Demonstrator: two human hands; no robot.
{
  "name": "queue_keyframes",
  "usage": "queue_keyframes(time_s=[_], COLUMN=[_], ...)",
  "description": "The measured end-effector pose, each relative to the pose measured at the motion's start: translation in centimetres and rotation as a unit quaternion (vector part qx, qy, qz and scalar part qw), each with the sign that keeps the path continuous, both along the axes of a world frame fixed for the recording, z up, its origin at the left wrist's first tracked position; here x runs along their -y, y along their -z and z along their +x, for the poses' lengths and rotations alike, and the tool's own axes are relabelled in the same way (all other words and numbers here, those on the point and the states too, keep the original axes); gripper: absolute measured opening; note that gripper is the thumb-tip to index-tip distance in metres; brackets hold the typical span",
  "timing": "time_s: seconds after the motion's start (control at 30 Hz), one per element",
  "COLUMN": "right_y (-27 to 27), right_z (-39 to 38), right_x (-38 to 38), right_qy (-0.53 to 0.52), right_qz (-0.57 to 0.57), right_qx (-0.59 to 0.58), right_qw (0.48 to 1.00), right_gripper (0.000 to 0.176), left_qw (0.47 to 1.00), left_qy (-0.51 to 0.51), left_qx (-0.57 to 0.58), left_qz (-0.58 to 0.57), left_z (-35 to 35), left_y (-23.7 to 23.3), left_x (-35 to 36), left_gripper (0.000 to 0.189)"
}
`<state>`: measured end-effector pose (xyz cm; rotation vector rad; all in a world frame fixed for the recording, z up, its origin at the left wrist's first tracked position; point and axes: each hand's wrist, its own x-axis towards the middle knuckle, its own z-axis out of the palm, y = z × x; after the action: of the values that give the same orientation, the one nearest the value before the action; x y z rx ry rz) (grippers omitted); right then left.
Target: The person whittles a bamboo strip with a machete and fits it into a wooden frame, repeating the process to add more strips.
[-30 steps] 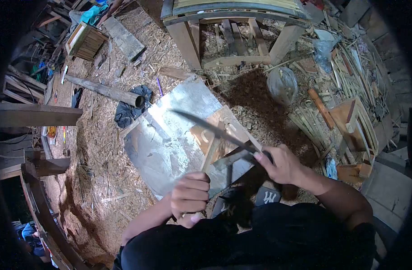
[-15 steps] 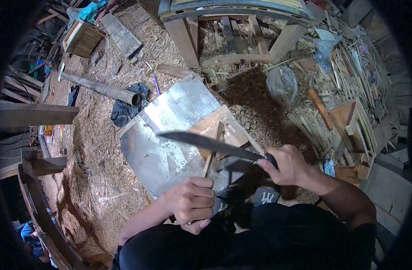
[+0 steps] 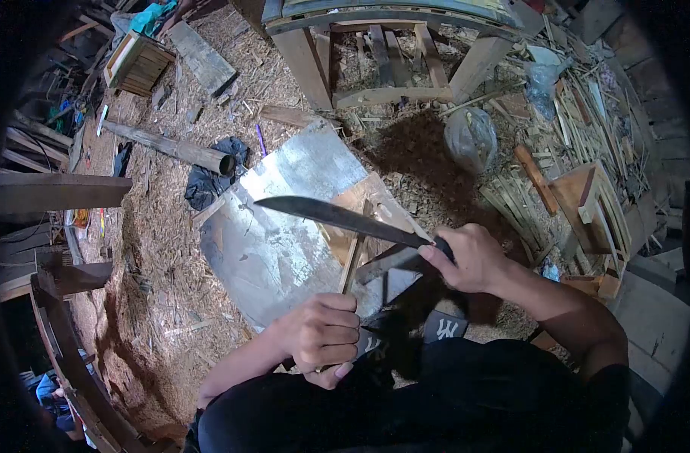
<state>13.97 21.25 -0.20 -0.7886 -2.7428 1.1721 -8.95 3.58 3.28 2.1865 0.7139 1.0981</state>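
My right hand (image 3: 473, 260) is closed round the handle of a machete (image 3: 337, 219), whose dark blade points left across the view. In my left hand (image 3: 318, 338), wrapped in a fist, is a narrow wooden stick (image 3: 352, 260) that slants up and away from me. The blade overlaps the upper part of the stick in this view. Beneath both lies a worn grey-white board (image 3: 273, 234) on the floor, with a tan wooden piece (image 3: 386, 204) along its right side. My fingers hide the stick's near end.
Wood shavings cover the floor (image 3: 171, 302). A wooden bench frame (image 3: 394, 97) stands ahead. To the right lie a clear plastic bag (image 3: 471, 141), a brown wooden bar (image 3: 536, 180) and piled thin strips (image 3: 597, 121). A bamboo pole (image 3: 171, 147) rests at the left, near a person (image 3: 54, 396).
My right hand has risen slightly, bringing the machete up and a little to the left. My left hand stays almost in place with the stick.
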Motion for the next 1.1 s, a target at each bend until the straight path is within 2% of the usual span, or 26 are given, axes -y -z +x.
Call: queue_keyframes(time_s=[0.1, 0.2, 0.27, 0.4, 0.43, 0.53, 0.57, 0.67, 0.7, 0.8, 0.83, 1.07, 1.1], right_y=[0.0, 0.3, 0.5, 0.6, 1.3, 1.9, 1.4, 0.6, 0.9, 1.5, 0.5, 0.5, 0.0], right_z=[-0.4, -0.9, -1.2, -1.0, -1.2, -1.3, -0.8, -1.0, -1.3, -1.3, -1.0, -1.3, -1.3], right_x=[0.1, -0.6, -0.9, -1.0, -1.3, -1.8, -1.5, -1.0, -1.2, -1.2, -1.1, -0.8, -0.4], right_qy=[-0.043, -0.044, -0.006, -0.081, -0.044, -0.023, -0.059, -0.063, -0.009, 0.006, -0.052, -0.049, -0.082], right_qz=[0.010, -0.003, 0.008, 0.035, 0.036, 0.014, 0.014, 0.009, -0.027, -0.034, -0.025, -0.036, -0.024], right_qx=[-0.006, 0.021, 0.012, -0.020, -0.022, 0.009, 0.002, -0.019, -0.017, -0.023, 0.006, 0.018, -0.002], right_qw=[0.999, 0.999, 1.000, 0.996, 0.998, 1.000, 0.998, 0.998, 0.999, 0.999, 0.998, 0.998, 0.996], right_gripper=[0.049, 0.049, 0.049, 0.054, 0.057, 0.057, 0.057, 0.056, 0.054, 0.051, 0.050, 0.049, 0.048], left_qw=[1.000, 1.000, 1.000, 1.000, 1.000, 1.000, 0.999, 0.999, 0.999, 0.998, 0.998, 0.990, 0.988], left_qy=[-0.004, -0.001, -0.004, -0.003, -0.003, -0.008, -0.007, -0.007, -0.005, -0.003, -0.003, -0.057, -0.072], left_qx=[0.007, 0.015, 0.017, 0.017, 0.017, 0.026, 0.031, 0.043, 0.046, 0.060, 0.060, 0.128, 0.132], left_qz=[-0.010, -0.009, -0.007, -0.002, -0.003, 0.002, 0.000, -0.006, -0.002, 0.013, 0.009, 0.032, 0.031], left_z=[0.1, 0.0, 0.1, 0.0, 0.0, -0.1, -0.1, 0.0, -0.1, -0.2, -0.3, 0.0, 0.2], left_y=[0.3, 0.2, 0.1, 0.2, 0.3, 0.5, 0.5, 0.8, 0.9, 1.1, 1.3, 2.1, 2.2], left_x=[0.3, 0.2, 0.2, 0.0, 0.1, -0.1, -0.1, 0.3, 0.2, 0.1, 0.3, 0.7, 0.9], left_gripper=[0.017, 0.018, 0.017, 0.017, 0.017, 0.018, 0.019, 0.021, 0.022, 0.024, 0.024, 0.026, 0.029])
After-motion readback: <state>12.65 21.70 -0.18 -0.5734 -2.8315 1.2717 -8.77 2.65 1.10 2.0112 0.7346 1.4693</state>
